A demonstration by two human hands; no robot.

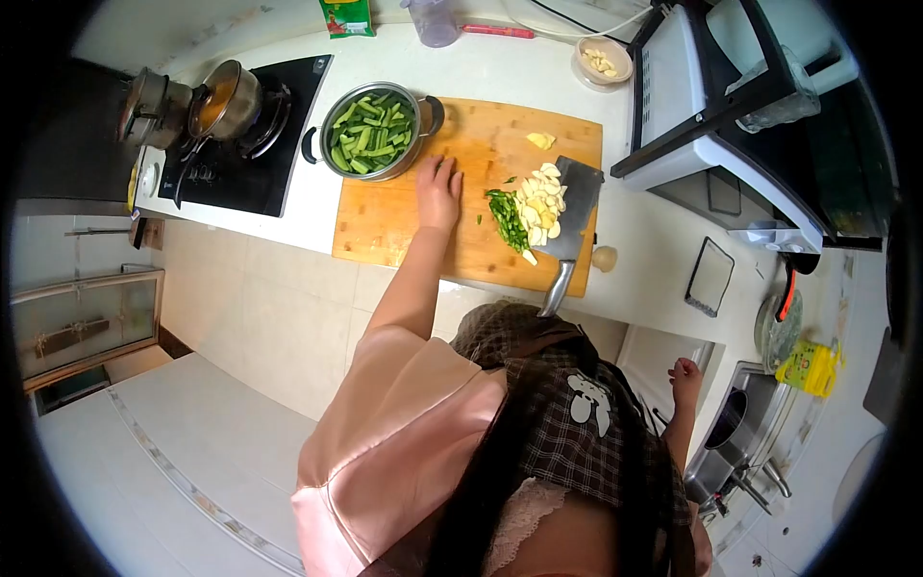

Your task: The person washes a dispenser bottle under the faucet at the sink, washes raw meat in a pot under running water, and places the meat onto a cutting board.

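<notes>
My left hand [439, 192] rests on the wooden cutting board [385, 226], its fingers apart and empty, just below the steel pot [411, 163] of cut green vegetable pieces [370, 133]. To the right on the board lie chopped green pepper [507, 217] and a pile of pale slices [540, 204]. The cleaver [580, 197] lies flat beside them, its metal handle over the board's near edge. A small yellow piece [541, 140] sits near the far edge. My right hand [685, 377] hangs low at the right, away from the board, its fingers curled; what they hold, if anything, is hidden.
At the left, a pot [229, 101] stands on the black stove [298, 125]. Behind the board are a plastic jug [435, 24], a green packet [347, 17] and a bowl of pale pieces [603, 63]. An oven [673, 87] and a sink [764, 389] are at the right.
</notes>
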